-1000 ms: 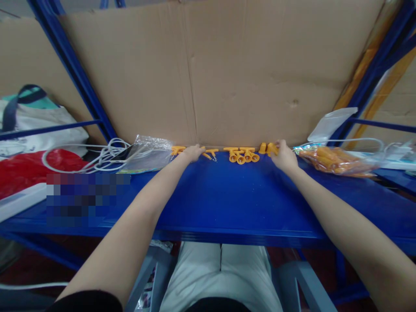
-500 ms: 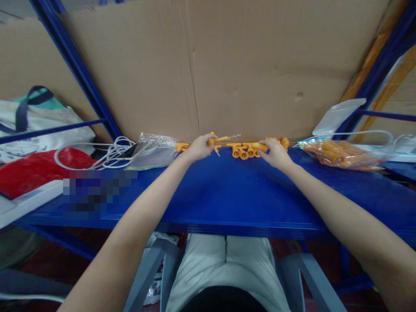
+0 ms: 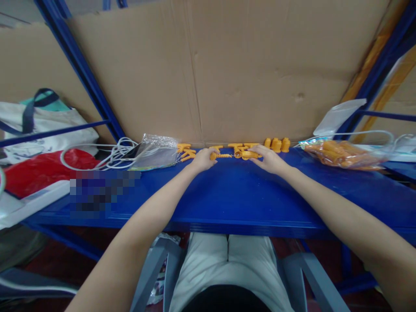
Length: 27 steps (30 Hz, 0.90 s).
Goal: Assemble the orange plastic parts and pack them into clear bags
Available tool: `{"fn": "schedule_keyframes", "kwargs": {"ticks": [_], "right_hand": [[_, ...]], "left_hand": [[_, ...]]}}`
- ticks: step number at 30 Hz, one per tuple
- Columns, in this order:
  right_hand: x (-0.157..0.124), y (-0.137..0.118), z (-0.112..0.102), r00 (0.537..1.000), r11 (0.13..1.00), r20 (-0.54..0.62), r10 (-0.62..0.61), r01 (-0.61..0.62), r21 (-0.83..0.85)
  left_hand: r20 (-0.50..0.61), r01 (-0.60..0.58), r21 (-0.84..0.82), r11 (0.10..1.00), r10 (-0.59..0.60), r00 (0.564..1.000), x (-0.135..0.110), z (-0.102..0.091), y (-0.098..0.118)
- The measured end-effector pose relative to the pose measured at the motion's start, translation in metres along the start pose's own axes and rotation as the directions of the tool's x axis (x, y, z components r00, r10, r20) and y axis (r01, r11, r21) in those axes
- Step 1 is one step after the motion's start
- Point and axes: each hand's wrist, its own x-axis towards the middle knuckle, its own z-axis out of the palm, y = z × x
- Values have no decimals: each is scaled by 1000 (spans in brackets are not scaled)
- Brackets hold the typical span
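Observation:
My left hand (image 3: 203, 160) is closed around the handle end of an orange corkscrew screw (image 3: 224, 155), whose ridged shaft and thin metal spiral point right. Facing that tip is the open end of an orange hollow corkscrew body (image 3: 248, 154), gripped by the fingers of my right hand (image 3: 270, 160). The tip is at or very near the opening; whether it is inside, I cannot tell. More orange corkscrew handles (image 3: 186, 152) with metal spirals lie left of my left hand. Other orange pieces (image 3: 235, 145) lie behind, partly hidden by my right hand.
Several short orange pieces (image 3: 276, 145) stand right of my right hand, against the cardboard wall (image 3: 243, 78). A clear bag of orange parts (image 3: 341, 154) lies farther right on the blue table (image 3: 240, 199). Plastic bags (image 3: 156, 151) and white cables (image 3: 121, 151) are at left.
My left hand has lowered the corkscrew screw towards the table. My right hand has moved slightly left with a corkscrew body, bringing its opening to face the spiral tip.

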Motion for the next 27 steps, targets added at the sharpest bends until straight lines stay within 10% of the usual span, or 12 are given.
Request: {"fn": "schedule_keyframes", "kwargs": {"ticks": [27], "right_hand": [[-2,8,1,997,993,52,66,-60,-98]], "left_hand": [[69,-66,7,998,65,996,-3,6,9]]}}
